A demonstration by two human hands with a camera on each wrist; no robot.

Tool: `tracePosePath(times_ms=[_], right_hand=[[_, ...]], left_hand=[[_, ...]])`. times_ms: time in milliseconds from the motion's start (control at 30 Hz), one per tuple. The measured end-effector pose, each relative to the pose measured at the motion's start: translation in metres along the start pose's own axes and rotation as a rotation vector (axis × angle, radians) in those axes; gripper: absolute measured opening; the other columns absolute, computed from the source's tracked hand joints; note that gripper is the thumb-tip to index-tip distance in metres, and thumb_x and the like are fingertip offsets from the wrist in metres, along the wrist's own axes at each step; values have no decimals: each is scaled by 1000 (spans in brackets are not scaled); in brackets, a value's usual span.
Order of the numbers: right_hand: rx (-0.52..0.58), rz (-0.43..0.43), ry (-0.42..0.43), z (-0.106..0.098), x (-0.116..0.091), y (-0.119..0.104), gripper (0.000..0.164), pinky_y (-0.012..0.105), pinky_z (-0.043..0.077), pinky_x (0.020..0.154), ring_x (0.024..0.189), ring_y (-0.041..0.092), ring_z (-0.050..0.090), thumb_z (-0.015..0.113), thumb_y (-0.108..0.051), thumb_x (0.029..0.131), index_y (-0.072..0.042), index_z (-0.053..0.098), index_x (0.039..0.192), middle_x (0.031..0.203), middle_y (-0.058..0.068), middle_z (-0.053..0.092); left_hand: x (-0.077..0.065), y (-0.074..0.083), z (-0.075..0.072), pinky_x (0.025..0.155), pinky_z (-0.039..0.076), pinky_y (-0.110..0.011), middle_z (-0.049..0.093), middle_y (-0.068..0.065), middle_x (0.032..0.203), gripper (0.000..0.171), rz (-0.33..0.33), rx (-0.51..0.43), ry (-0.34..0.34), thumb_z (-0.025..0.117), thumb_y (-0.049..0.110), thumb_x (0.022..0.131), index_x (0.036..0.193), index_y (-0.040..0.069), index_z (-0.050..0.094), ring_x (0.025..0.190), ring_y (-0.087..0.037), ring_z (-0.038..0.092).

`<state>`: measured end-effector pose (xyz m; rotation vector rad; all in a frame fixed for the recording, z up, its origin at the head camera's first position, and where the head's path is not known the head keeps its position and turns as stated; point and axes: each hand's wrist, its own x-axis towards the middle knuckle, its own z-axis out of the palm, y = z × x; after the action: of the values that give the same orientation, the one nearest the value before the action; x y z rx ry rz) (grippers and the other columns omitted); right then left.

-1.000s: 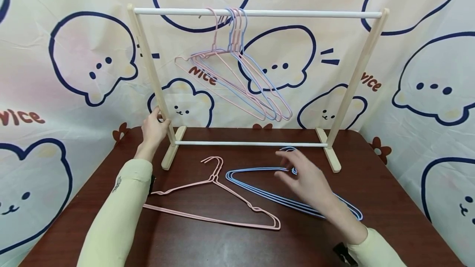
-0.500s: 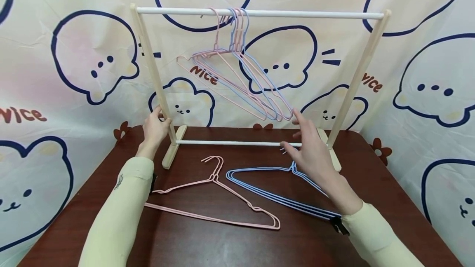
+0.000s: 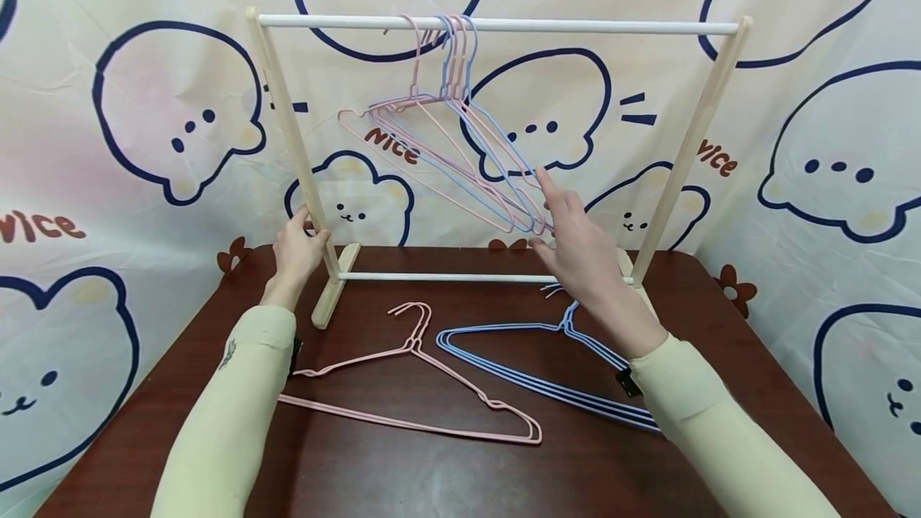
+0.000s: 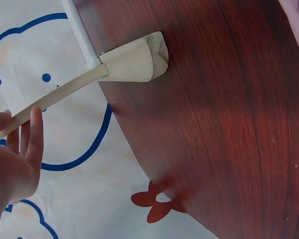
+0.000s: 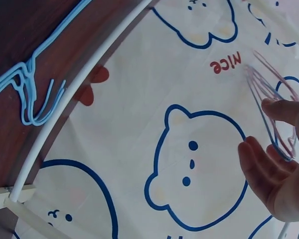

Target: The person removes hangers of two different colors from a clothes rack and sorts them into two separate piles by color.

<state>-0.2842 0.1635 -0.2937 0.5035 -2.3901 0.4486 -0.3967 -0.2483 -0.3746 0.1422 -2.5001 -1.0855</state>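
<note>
Pale yellow sleeves (image 3: pixel 223 398), black wrist gear (image 3: pixel 628 383)

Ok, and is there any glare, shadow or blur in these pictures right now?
Head view: pale glare on the table near the bottom edge; left wrist view: a soft darker band across the tabletop, wood grain clear; right wrist view: the hung hangers look slightly soft.

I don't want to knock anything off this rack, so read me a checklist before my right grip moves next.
1. Left grip on the pale wooden post: ok, holding its lower part.
2. Hanging pink and blue wire hangers hooked over the white round rod: ok, bunched left of its middle.
3. Right grip closed on those hangers: not ok, it is spread open beside them.
4. Right grip touching them: cannot tell.
5. Flat-lying blue wire hangers apart from the flat-lying pink wire hangers on the dark brown wooden table: ok.
</note>
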Motion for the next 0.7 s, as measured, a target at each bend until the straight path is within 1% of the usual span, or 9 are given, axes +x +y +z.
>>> tracePosePath(times_ms=[67,133,200,300,467,700], right_hand=[[-13,-11,7,2,3,1,94,29,35,44,55,19,43,74,-15,88,-30,15,160,116,16,54],[-26,-33,31,5,5,2,90,28,34,44,54,18,42,73,-14,89,-28,20,159,108,15,52],[-33,-71,70,7,6,4,83,28,32,44,53,17,39,72,-12,89,-23,26,158,100,14,50],[-42,-130,141,10,8,8,76,28,30,44,52,16,36,72,-10,89,-16,34,155,92,13,49],[-55,-204,221,10,9,10,75,27,31,44,52,16,36,74,-6,87,-11,38,152,91,14,51],[-83,-278,322,10,9,15,69,33,36,40,52,22,45,77,-12,84,-5,46,145,96,18,58]], left_hand=[[0,0,0,106,35,-61,61,-25,130,53,-2,-4,-1,58,15,99,150,15,43,106,-46,64],[1,0,0,107,34,-61,61,-25,130,54,1,-5,0,58,15,99,150,15,43,105,-46,64],[1,0,0,107,34,-61,61,-25,130,53,2,-6,1,58,15,99,150,15,44,105,-46,64],[2,0,0,107,34,-61,61,-24,130,53,4,-4,1,58,16,99,150,15,44,105,-46,64],[2,0,0,108,34,-61,61,-24,130,53,3,-1,2,58,16,99,150,16,44,106,-46,64],[0,0,-1,109,32,-61,61,-24,131,54,-2,-5,-4,57,16,99,151,16,43,108,-46,63]])
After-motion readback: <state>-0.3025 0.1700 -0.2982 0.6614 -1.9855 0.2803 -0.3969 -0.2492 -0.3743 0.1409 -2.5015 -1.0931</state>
